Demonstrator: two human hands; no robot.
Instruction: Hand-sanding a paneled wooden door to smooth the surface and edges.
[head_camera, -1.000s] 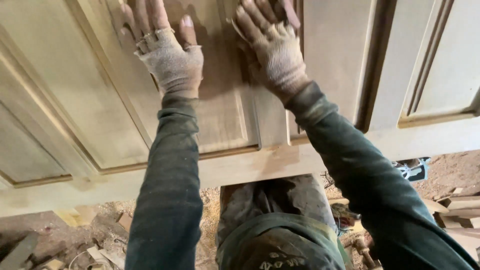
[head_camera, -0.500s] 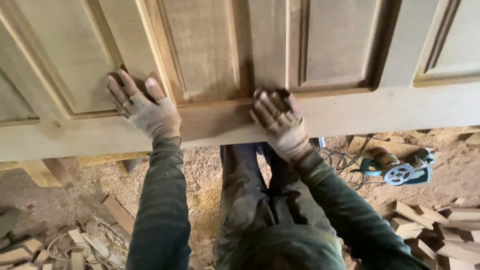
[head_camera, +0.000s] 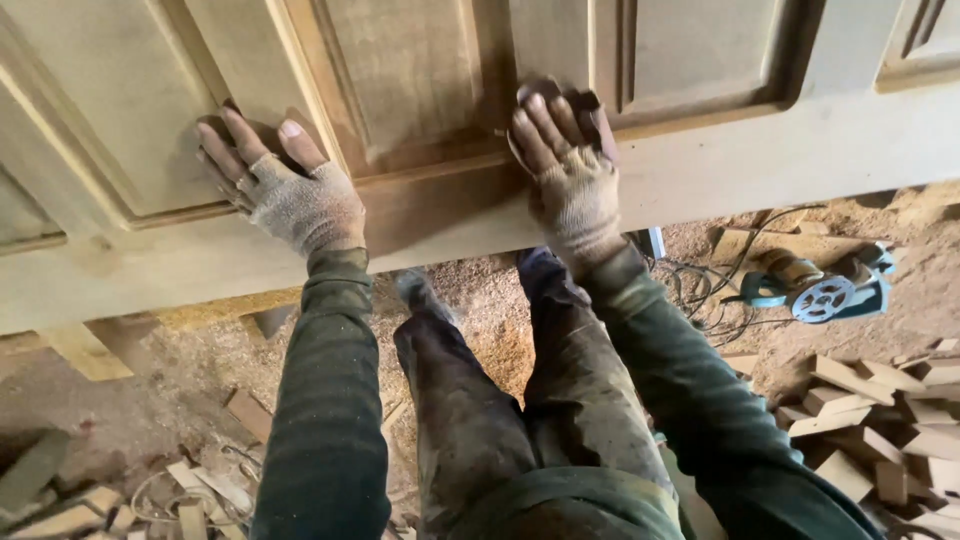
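- The right hand (head_camera: 572, 180), in a fingerless knit glove, presses a small dark sanding block (head_camera: 580, 105) under its fingers against a pale wooden panelled door (head_camera: 420, 90).
- The left hand (head_camera: 285, 185), gloved alike, lies flat and open on the door's lower rail, holding nothing.
- Below, a blue power tool (head_camera: 820, 290) and wood offcuts (head_camera: 880, 410) lie on the sawdust floor (head_camera: 190, 370).
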